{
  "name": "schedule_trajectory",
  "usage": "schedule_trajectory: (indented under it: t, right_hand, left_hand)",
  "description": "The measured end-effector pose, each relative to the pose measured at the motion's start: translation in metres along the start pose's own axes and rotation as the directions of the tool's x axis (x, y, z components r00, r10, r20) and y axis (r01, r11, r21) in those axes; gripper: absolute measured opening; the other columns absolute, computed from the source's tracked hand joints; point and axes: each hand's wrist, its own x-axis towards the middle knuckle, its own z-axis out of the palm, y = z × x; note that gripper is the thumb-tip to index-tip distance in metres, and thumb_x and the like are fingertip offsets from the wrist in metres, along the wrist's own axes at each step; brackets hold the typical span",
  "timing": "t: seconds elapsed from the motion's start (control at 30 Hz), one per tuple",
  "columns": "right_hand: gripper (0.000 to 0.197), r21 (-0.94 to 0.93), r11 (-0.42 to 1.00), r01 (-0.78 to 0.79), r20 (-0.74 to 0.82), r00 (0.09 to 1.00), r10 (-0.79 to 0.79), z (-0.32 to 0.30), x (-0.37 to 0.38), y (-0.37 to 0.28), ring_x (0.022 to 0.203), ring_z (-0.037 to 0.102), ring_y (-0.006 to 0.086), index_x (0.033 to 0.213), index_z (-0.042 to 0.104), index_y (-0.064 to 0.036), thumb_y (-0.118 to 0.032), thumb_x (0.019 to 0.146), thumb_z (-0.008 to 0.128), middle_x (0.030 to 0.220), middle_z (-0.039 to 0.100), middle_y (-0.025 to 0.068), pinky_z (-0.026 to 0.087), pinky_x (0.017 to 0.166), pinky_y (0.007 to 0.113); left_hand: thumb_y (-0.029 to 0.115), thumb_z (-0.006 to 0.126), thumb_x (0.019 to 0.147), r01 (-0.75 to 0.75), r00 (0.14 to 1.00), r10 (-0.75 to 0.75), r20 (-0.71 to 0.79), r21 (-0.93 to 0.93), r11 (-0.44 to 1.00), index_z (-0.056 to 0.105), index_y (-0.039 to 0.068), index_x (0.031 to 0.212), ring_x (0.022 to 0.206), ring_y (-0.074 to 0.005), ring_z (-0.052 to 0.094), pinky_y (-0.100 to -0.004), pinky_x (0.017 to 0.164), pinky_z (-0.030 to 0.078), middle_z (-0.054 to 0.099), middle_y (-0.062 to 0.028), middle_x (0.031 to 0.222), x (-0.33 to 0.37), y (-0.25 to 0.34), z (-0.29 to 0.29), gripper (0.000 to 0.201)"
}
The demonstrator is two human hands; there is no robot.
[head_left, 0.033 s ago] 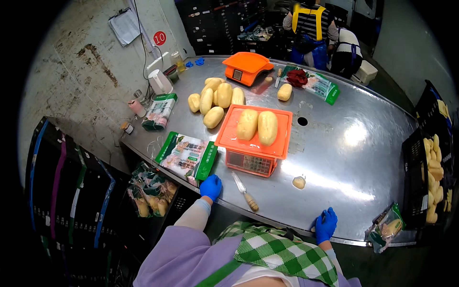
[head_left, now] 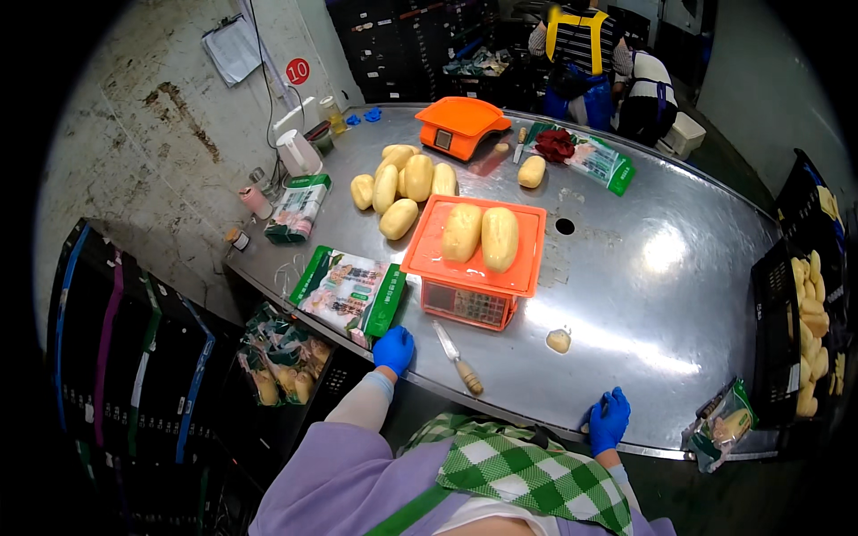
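Note:
My left hand (head_left: 394,349), in a blue glove, rests with fingers curled at the table's near edge, beside the corner of a green-and-white printed bag (head_left: 347,293). My right hand (head_left: 609,420), gloved alike, lies on the near edge further right, fingers somewhat apart; a small pale bit shows by its thumb. Between them lies a knife (head_left: 458,359) with a wooden handle. Beyond it stands an orange scale (head_left: 472,305) bearing two thick, peeled, pale-yellow pieces (head_left: 500,240) that look like lotus root. Several similar pieces (head_left: 399,219) lie heaped behind the bag. A cut-off end (head_left: 559,340) sits right of the scale.
A second orange scale (head_left: 461,127), another knife (head_left: 520,146) and a bag with a dark red thing (head_left: 555,146) are at the far side. A crate of pale pieces (head_left: 809,335) stands right, near a filled bag (head_left: 726,427). Two people work beyond the metal table (head_left: 643,295).

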Motion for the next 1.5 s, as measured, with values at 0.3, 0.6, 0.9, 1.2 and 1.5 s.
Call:
schedule_trajectory:
  t: [0.3, 0.6, 0.9, 1.2, 1.5]
  right_hand:
    - [0.034, 0.0, 0.999, 0.04, -0.04, 0.998, -0.04, 0.004, 0.003, 0.014, 0.121, 0.049, 0.0349, 0.107, 0.063, -0.0084, -0.015, 0.075, 0.071, 0.131, 0.054, 0.0153, 0.04, 0.101, 0.046]
    - [0.034, -0.018, 1.0, 0.014, -0.02, 1.0, -0.014, -0.005, 0.004, 0.004, 0.122, 0.047, 0.0346, 0.107, 0.062, -0.0084, -0.016, 0.075, 0.071, 0.131, 0.053, 0.0153, 0.04, 0.101, 0.046]
    - [0.034, -0.005, 1.0, 0.009, -0.006, 1.0, -0.009, -0.007, 0.004, 0.002, 0.123, 0.047, 0.0342, 0.107, 0.062, -0.0086, -0.017, 0.076, 0.07, 0.132, 0.053, 0.0149, 0.039, 0.1, 0.046]
    - [0.033, -0.015, 1.0, -0.015, 0.004, 1.0, 0.015, -0.006, 0.005, 0.002, 0.123, 0.046, 0.0334, 0.107, 0.062, -0.0098, -0.019, 0.076, 0.07, 0.133, 0.052, 0.0135, 0.039, 0.1, 0.046]
    - [0.033, -0.013, 1.0, -0.015, -0.004, 1.0, 0.015, -0.009, 0.005, -0.001, 0.123, 0.046, 0.033, 0.107, 0.062, -0.0107, -0.02, 0.076, 0.07, 0.133, 0.052, 0.0125, 0.039, 0.1, 0.046]
  left_hand:
    - [0.03, 0.06, 0.084, -0.006, 1.0, 0.007, 0.018, -0.016, 1.0, 0.064, 0.01, 0.085, 0.081, -0.0396, 0.063, -0.048, 0.07, 0.051, 0.066, -0.0167, 0.087, 0.001, 0.009, 0.001, 0.02]
    - [0.029, 0.06, 0.086, -0.016, 1.0, 0.016, 0.019, -0.011, 1.0, 0.063, 0.008, 0.084, 0.081, -0.0408, 0.062, -0.0485, 0.07, 0.05, 0.066, -0.018, 0.088, 0.004, 0.009, 0.004, 0.021]
    - [0.025, 0.062, 0.085, -0.003, 1.0, 0.003, 0.014, -0.016, 1.0, 0.063, 0.005, 0.086, 0.081, -0.0391, 0.064, -0.0451, 0.07, 0.051, 0.066, -0.0188, 0.087, 0.003, 0.006, 0.005, 0.02]
    - [0.028, 0.061, 0.086, -0.029, 1.0, 0.03, 0.008, -0.019, 0.999, 0.062, 0.008, 0.086, 0.083, -0.0405, 0.062, -0.0477, 0.071, 0.05, 0.065, -0.0177, 0.089, 0.003, 0.005, 0.004, 0.02]
    - [0.028, 0.062, 0.085, -0.033, 0.999, 0.033, 0.011, -0.004, 0.999, 0.063, 0.008, 0.086, 0.081, -0.0393, 0.063, -0.0471, 0.07, 0.05, 0.065, -0.0174, 0.089, 0.002, 0.009, 0.003, 0.02]
